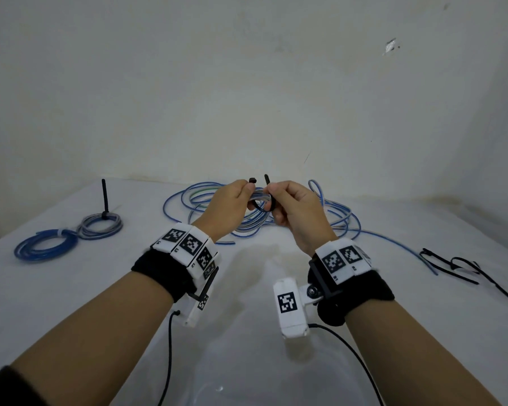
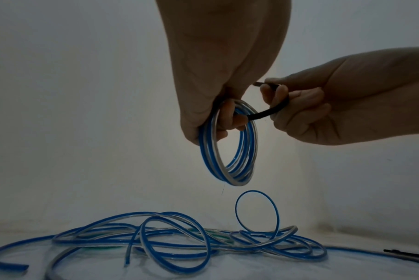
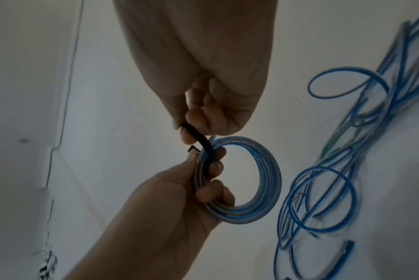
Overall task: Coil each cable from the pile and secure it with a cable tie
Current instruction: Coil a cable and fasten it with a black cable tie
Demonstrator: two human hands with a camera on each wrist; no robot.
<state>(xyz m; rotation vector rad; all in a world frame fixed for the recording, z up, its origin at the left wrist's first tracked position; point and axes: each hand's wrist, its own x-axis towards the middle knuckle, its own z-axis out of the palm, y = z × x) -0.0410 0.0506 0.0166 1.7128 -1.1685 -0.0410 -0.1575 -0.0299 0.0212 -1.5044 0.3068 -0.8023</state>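
Mid-frame above the pile, left hand grips the blue-and-clear coil, right hand pinches the black cable tie looped through it: feed tail squarely into head, keep the turns bunched.

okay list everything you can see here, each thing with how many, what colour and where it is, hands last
coiled cable: one, blue and clear, held up by left hand
cable tie: one, black, looped round that coil
cable pile: loose, blue and clear, far middle of table
tied coils: two, blue and grey, table's left
spare ties: several, black, table's right
table: one, white
left hand: grips coil
right hand: pinches tie
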